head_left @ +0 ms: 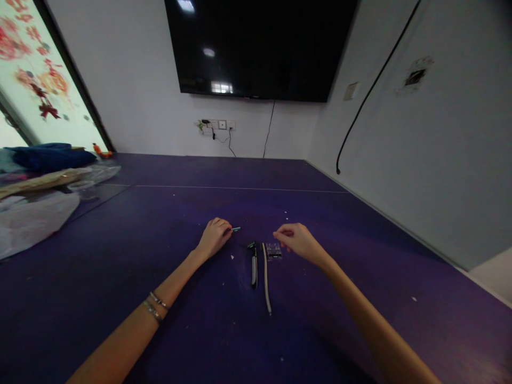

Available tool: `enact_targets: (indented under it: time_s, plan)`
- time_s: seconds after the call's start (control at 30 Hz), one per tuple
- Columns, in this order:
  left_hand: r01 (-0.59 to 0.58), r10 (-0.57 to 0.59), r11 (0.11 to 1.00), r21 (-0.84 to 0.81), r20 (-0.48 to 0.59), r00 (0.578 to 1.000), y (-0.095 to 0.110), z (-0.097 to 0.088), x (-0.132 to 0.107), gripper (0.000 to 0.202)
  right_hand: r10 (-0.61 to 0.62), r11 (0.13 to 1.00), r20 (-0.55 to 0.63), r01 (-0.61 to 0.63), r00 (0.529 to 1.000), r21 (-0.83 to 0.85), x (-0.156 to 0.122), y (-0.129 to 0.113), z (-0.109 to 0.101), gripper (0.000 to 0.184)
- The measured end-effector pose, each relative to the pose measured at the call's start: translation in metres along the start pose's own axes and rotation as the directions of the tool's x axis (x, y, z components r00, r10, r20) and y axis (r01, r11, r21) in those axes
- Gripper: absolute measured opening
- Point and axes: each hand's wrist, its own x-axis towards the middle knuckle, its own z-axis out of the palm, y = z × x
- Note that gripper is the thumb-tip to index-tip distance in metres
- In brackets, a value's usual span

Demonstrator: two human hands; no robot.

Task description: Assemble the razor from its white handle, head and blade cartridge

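Observation:
My left hand (pixel 216 237) rests on the purple surface with its fingers closed on a small thin green piece (pixel 236 229), whose end sticks out to the right. My right hand (pixel 295 240) hovers just right of centre, thumb and fingers pinched together; whatever may be between them is too small to make out. Below its fingertips lies a small clear plastic pack (pixel 274 251). Between the hands lies a razor (pixel 254 266) with a black and grey handle, its head pointing away from me. Beside it, a slim pale beige strip (pixel 266 282) runs lengthwise.
Purple surface (pixel 180 330) spreads out to the walls, with small white scraps scattered on it. Plastic bags (pixel 36 218) and folded dark blue cloth (pixel 54 157) are piled at the left. A black cable (pixel 372 88) hangs down the right wall; a television (pixel 260 48) hangs ahead.

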Motion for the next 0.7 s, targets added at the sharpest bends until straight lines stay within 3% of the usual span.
enact_targets:
  time_s: [0.2, 0.4, 0.7]
  plan:
    - [-0.201, 0.188, 0.974, -0.104, -0.125, 0.974, 0.035, -0.021, 0.012, 0.012, -0.101, 0.995, -0.038, 0.101, 0.994, 0.023, 0.002, 0.007, 0.006, 0.023]
    - [-0.322, 0.298, 0.935, -0.150, -0.161, 0.941, 0.069, -0.036, 0.014, 0.014, -0.266, 0.964, -0.041, 0.265, 0.963, -0.036, 0.000, 0.000, 0.006, 0.029]
    - [-0.332, 0.308, 0.926, -0.183, -0.144, 0.940, 0.076, -0.037, 0.012, 0.014, -0.381, 0.923, -0.012, 0.380, 0.924, -0.064, -0.003, -0.005, 0.003, 0.019]
